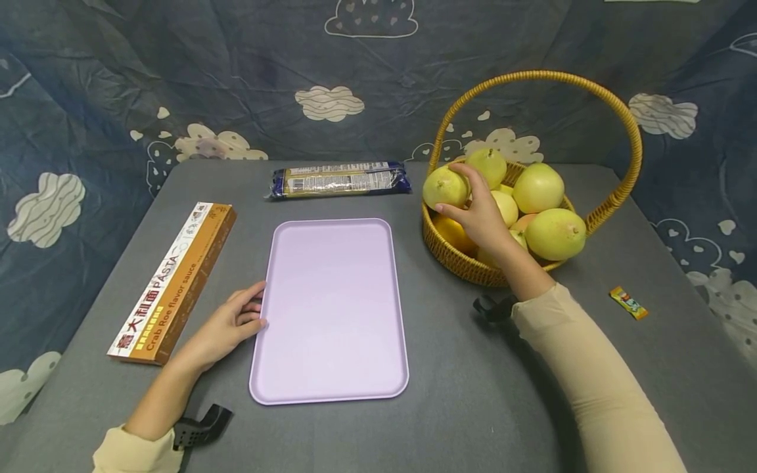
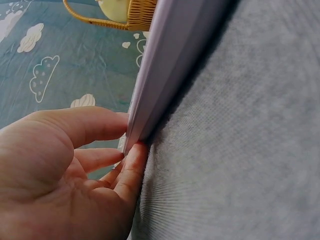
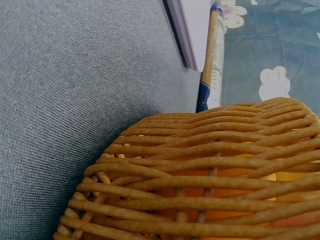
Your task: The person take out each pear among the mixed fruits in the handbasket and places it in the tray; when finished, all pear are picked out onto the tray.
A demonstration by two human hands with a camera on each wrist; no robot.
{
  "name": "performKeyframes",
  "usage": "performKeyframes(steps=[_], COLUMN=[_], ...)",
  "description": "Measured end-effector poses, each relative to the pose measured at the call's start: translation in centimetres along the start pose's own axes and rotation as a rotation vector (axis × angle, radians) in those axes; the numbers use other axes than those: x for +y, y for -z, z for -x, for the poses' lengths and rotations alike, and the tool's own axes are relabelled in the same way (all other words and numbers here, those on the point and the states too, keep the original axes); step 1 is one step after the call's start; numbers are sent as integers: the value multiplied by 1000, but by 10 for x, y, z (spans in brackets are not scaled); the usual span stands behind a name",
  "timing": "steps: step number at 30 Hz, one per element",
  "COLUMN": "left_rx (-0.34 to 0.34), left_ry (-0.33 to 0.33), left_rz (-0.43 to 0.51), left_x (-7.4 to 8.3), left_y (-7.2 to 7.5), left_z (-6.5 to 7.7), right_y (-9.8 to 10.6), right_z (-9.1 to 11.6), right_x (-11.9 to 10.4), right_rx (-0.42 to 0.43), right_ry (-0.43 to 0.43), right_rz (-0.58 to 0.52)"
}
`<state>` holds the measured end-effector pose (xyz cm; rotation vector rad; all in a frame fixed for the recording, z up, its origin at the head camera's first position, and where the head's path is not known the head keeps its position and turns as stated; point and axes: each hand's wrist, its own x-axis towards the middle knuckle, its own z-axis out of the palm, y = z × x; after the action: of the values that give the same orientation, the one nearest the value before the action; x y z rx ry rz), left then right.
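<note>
At the left edge of a pale lilac tray (image 1: 331, 312), my left hand (image 1: 230, 328) holds the rim between thumb and fingers. In the left wrist view the thumb meets the top of the tray rim (image 2: 150, 95), with a fingertip low against its side. My right hand (image 1: 487, 217) reaches into a wicker basket (image 1: 467, 266) and grips a yellow-green pear (image 1: 443, 187) at its left rim, thumb below and fingers over the top. Beneath that pear sits an orange (image 1: 452, 233). The right wrist view shows the basket's woven side (image 3: 210, 185); the hand itself is out of that view.
More pears (image 1: 538, 187) fill the basket, under its tall arched handle (image 1: 544, 75). A pasta box (image 1: 171, 282) lies left of the tray. Behind the tray is a blue-and-gold packet (image 1: 340, 180). A small yellow wrapped sweet (image 1: 629, 302) lies at the right.
</note>
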<state>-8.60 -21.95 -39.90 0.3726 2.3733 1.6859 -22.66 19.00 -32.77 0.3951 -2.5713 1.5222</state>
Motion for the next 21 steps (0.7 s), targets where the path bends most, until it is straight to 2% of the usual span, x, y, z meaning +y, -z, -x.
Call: performKeyframes(steps=[8,13,18,21], left_rx=[-1,-5,-4,-5], left_ry=[-3,-8,-5,-5], left_rz=[12,13,6,8], left_x=[0,-1,-1,-1], left_y=[-1,0,1,1], left_z=[0,0,0,0], right_y=[-1,-1,-7,-16], right_z=[0,2,8,12], right_x=[-2,-5,-21,-38], right_rx=[58,105,175,166], right_ry=[-6,-15,33,100], right_rz=[56,51,-57,-174])
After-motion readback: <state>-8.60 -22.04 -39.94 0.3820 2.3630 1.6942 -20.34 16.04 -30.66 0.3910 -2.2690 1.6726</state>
